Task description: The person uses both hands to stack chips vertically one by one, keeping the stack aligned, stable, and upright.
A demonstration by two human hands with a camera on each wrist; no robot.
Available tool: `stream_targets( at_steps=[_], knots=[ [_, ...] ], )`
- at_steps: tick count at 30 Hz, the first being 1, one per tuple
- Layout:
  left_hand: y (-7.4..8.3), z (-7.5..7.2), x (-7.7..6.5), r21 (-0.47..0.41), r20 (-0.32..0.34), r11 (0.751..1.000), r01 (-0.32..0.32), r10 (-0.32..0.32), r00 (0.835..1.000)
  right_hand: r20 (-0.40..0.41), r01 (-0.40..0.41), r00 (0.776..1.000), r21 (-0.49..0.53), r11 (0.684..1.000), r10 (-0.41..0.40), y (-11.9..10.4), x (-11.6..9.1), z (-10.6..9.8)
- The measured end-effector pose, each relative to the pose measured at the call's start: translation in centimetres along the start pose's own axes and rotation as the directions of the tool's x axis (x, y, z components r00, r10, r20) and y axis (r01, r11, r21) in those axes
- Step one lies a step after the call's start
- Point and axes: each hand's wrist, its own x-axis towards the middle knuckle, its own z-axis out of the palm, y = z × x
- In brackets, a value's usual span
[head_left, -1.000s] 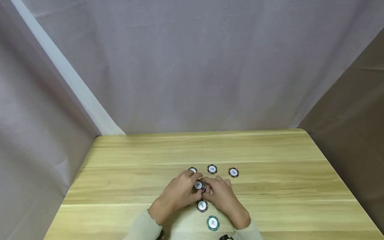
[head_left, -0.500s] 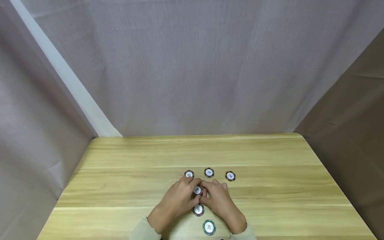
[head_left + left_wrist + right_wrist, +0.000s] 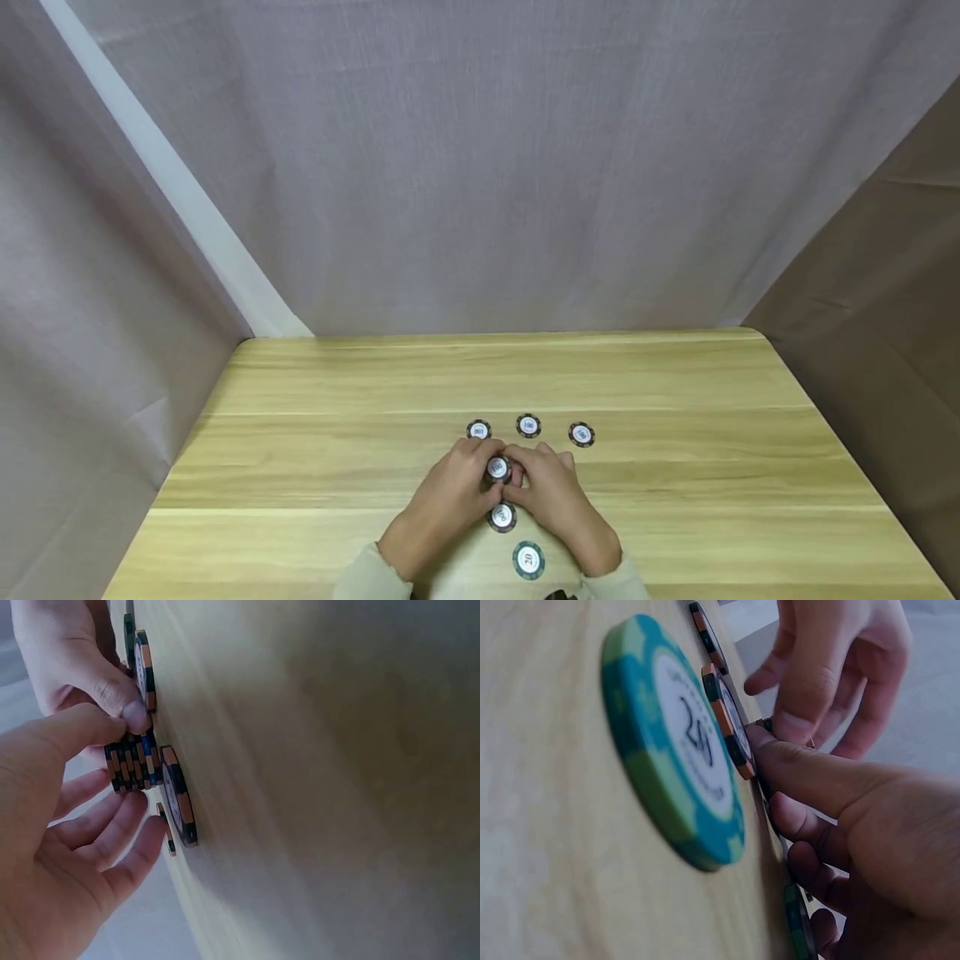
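Observation:
A short stack of black-and-orange poker chips (image 3: 133, 763) stands between my two hands, its top marked 100. My left hand (image 3: 453, 483) grips it from the left, thumb at the near side and fingers round the far side. From the right, my right hand (image 3: 551, 492) holds the same stack with thumb and fingers; the left wrist view shows its thumb against the stack's near side. The stack's right side is partly hidden by fingers. Just in front lies a single 100 chip (image 3: 502, 517), with a green 20 chip (image 3: 694, 742) nearer the person.
Beyond the hands, a row of 100 chips lies flat: a left chip (image 3: 478, 430), a middle chip (image 3: 528, 425) and a right chip (image 3: 581, 434). Another green chip (image 3: 799, 922) is beside the right fingers. Grey cloth (image 3: 480, 167) hangs behind the wooden table (image 3: 675, 467).
One second ago the stacked chips jutted out to the right; now they look lined up under the top chip. Both hands keep their places round the stack. The head view has shifted slightly.

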Motion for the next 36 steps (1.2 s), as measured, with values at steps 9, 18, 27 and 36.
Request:
stream_targets(
  at_steps=[9, 18, 27, 36],
  knots=[
    [-0.5, -0.6, -1.2, 0.084, 0.017, 0.996, 0.016, -0.018, 1.0, 0.0, -0.028, 1.0, 0.033, 0.999, 0.028, 0.4, 0.0, -0.1],
    [-1.0, -2.5, -2.0, 0.071, 0.019, 0.997, 0.042, -0.044, 0.999, 0.007, -0.062, 0.998, 0.064, 0.996, 0.062, 1.7, -0.1, -0.4],
    [-0.6, -1.7, -2.6, 0.098, 0.077, 0.995, 0.021, -0.029, 0.997, -0.01, -0.077, 0.997, 0.07, 0.995, 0.078, 2.7, -0.3, -0.5],
    [-0.2, -0.9, -2.5, 0.067, 0.085, 0.996, 0.052, -0.057, 0.995, -0.009, -0.062, 0.998, 0.073, 0.995, 0.063, 2.3, -0.3, -0.7]
  ],
)
